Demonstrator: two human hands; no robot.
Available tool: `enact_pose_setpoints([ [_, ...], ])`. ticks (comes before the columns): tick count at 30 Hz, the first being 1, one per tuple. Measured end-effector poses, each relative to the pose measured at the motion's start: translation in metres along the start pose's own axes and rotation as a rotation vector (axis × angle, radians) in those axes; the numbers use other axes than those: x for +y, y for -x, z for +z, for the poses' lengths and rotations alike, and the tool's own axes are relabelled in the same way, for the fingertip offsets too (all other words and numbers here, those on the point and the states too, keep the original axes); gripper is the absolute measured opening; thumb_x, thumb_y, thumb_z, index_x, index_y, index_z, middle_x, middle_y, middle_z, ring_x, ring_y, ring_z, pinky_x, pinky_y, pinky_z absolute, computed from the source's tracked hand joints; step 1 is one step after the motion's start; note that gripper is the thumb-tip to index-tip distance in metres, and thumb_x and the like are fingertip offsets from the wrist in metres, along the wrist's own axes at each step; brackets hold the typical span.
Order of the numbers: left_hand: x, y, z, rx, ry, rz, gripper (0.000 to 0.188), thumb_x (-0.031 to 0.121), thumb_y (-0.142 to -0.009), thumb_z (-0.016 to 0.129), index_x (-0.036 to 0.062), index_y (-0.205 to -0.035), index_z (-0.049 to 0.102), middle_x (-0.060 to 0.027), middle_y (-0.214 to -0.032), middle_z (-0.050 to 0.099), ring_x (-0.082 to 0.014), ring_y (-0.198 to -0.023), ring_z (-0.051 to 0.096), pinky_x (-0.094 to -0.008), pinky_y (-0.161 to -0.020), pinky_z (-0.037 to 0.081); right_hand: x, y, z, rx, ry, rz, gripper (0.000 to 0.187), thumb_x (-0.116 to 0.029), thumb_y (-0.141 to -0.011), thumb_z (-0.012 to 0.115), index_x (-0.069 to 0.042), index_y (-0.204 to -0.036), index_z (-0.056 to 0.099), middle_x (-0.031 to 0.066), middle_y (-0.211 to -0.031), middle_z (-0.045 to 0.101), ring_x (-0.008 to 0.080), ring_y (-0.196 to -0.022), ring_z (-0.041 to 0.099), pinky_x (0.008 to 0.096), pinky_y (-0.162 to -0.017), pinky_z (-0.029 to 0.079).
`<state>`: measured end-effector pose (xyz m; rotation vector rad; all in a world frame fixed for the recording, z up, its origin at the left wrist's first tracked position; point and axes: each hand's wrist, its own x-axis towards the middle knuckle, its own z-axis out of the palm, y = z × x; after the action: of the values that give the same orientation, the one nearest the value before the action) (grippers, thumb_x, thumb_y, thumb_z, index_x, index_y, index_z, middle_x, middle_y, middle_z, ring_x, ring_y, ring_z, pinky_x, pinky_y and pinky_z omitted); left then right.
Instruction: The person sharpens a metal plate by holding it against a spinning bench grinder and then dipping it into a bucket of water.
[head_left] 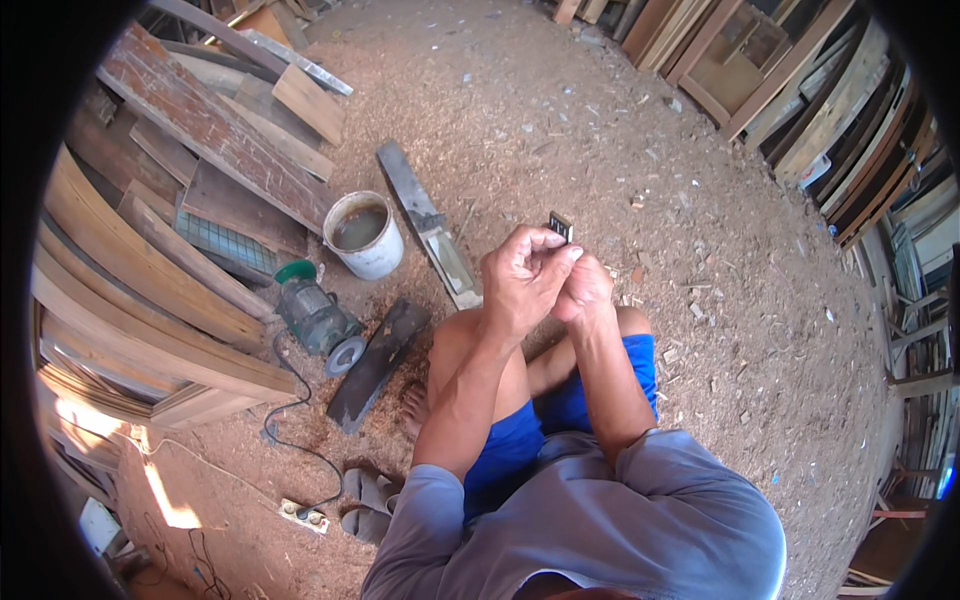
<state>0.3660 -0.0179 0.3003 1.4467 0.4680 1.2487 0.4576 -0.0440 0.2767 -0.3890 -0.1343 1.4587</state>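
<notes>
Work on the small piece looks under way; how much is finished or left cannot be told. The piece sits right of the bucket, jutting from the far side of the hands. The left hand is nearly closed, seemingly pinching it; the right hand curls alongside, its grip hidden. The grinder, nearer than the bucket, lies untouched.

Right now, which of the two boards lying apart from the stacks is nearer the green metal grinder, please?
The short, dark board beside the grinder; the longer, narrow grey board lies right of the white bucket.
</notes>
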Motion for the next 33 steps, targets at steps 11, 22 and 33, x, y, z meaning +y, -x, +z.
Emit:
enact_pose_setpoints([
  [11, 0.011, -0.002, 0.005, 0.053, 0.089, -0.04, 0.014, -0.007, -0.081, 0.067, -0.001, -0.085, 0.055, -0.0036, -0.078, 0.063, -0.0052, -0.071, 0.058, -0.0189, -0.063, 0.047, -0.001, -0.001, 0.013, 0.014, 0.06, 0.011, 0.022, -0.025, -0.094, 0.054, -0.004, -0.089, 0.058, 0.0122, -0.085, 0.063, 0.024, -0.081, 0.061, 0.0379, -0.079, 0.051],
  [22, 0.011, -0.003, 0.003, 0.065, 0.053, -0.026, 0.013, -0.005, -0.082, 0.067, 0.0002, -0.082, 0.056, -0.0036, -0.076, 0.063, -0.0041, -0.068, 0.057, -0.0184, -0.06, 0.047, 0.001, 0.001, 0.016, -0.063, -0.012, 0.079, 0.033, -0.028, -0.094, 0.053, 0.005, -0.094, 0.059, 0.0197, -0.093, 0.065, 0.0287, -0.085, 0.063, 0.0385, -0.082, 0.052],
  [33, 0.013, -0.013, -0.02, 0.175, 0.138, -0.108, 0.007, 0.006, -0.093, 0.057, 0.0007, -0.096, 0.054, -0.0059, -0.081, 0.063, -0.0074, -0.068, 0.058, -0.018, -0.057, 0.048, -0.012, 0.005, 0.0, -0.09, 0.153, -0.135, 0.018, -0.024, -0.095, 0.054, -0.007, -0.092, 0.059, 0.0009, -0.076, 0.06, 0.0123, -0.068, 0.057, 0.0312, -0.067, 0.051],
])
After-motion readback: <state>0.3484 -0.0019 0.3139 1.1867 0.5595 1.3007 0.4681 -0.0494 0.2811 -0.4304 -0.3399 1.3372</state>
